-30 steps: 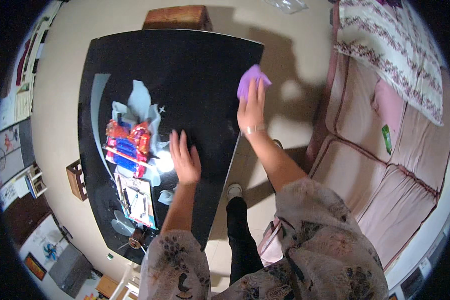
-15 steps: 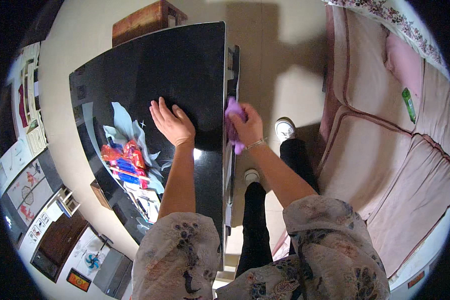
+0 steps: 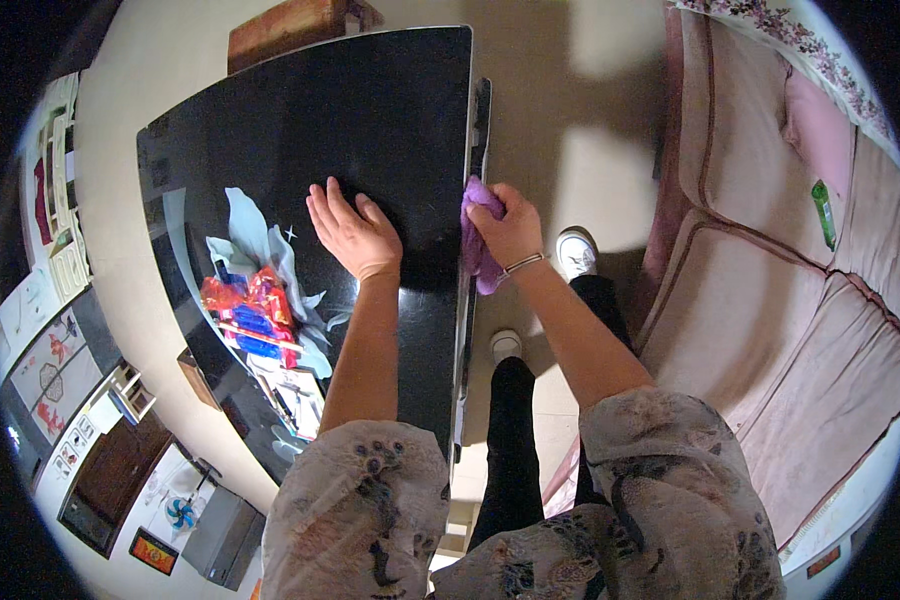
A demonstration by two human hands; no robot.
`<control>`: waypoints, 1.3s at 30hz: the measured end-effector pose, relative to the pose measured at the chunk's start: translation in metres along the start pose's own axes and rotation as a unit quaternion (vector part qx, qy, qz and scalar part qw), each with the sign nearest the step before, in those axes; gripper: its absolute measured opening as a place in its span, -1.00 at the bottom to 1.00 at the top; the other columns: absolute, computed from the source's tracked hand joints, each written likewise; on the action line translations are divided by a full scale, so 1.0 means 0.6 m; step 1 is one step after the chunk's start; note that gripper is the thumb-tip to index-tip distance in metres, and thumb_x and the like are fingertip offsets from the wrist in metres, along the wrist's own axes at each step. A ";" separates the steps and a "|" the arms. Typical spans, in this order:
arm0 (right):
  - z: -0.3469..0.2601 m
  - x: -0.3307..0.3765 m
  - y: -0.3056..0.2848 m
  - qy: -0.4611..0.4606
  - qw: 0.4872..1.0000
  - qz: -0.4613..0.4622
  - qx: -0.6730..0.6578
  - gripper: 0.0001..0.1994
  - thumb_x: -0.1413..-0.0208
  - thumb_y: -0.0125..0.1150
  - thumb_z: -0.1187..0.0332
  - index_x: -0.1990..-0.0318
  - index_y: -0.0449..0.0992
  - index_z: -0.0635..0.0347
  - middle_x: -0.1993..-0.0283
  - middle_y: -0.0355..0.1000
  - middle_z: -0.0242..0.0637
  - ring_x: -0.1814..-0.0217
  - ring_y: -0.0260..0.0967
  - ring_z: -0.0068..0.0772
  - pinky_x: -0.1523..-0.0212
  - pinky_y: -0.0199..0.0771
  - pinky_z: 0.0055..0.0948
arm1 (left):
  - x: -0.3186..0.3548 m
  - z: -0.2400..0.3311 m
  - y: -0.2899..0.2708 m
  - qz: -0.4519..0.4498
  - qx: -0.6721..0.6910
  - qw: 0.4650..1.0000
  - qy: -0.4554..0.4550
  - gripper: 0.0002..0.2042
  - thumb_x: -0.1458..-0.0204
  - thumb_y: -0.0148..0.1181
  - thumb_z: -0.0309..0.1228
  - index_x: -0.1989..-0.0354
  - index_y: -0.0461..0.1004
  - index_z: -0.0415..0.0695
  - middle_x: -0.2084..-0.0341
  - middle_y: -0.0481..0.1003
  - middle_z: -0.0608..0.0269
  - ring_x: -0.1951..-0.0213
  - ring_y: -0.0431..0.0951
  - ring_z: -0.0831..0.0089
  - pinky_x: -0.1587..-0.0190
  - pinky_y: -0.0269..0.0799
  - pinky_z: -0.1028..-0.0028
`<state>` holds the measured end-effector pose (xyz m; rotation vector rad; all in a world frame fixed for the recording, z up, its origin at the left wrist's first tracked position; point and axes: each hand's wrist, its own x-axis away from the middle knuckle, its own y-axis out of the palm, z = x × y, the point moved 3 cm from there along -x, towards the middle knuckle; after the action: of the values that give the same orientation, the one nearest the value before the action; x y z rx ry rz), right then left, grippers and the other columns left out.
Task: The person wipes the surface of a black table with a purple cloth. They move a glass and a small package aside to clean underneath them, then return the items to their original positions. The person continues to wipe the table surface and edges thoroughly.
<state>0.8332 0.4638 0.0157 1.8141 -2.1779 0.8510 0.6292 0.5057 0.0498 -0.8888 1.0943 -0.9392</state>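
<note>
My left hand rests on the glossy black top of a long table, palm down with the fingers stretched out. At the table's right side, my right hand grips a purple cloth and presses it to the edge. The thumb lies over the cloth, and part of the cloth hangs below the hand. A thin bracelet circles the right wrist. Left of my left forearm, a red and blue plastic packet lies on the table's pale flower pattern.
A brown wooden stool stands beyond the table's far end. Papers and pens lie near the packet. To the right is a pink sofa with a green bottle on it. My shoes are on the floor between table and sofa.
The view has shifted slightly. My right hand stays closed on the purple cloth, which now lies flatter along the table's side edge. My left hand remains spread on the tabletop.
</note>
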 end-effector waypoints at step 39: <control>0.012 0.147 0.018 0.000 0.998 -0.055 0.011 -0.79 -0.07 0.15 0.28 0.27 0.38 0.25 0.38 0.46 0.09 0.26 0.46 0.13 0.25 0.46 -0.10 | 0.001 -0.005 0.002 -0.013 -0.004 1.000 -0.016 -0.55 -0.16 -0.04 -0.29 -0.21 0.28 -0.20 -0.27 0.22 -0.10 -0.33 0.11 -0.02 -0.36 0.00 0.14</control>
<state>0.8035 0.3867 0.0493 1.9237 -2.0539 0.8556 0.6266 0.5050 0.0480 -0.9235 1.0617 -0.9402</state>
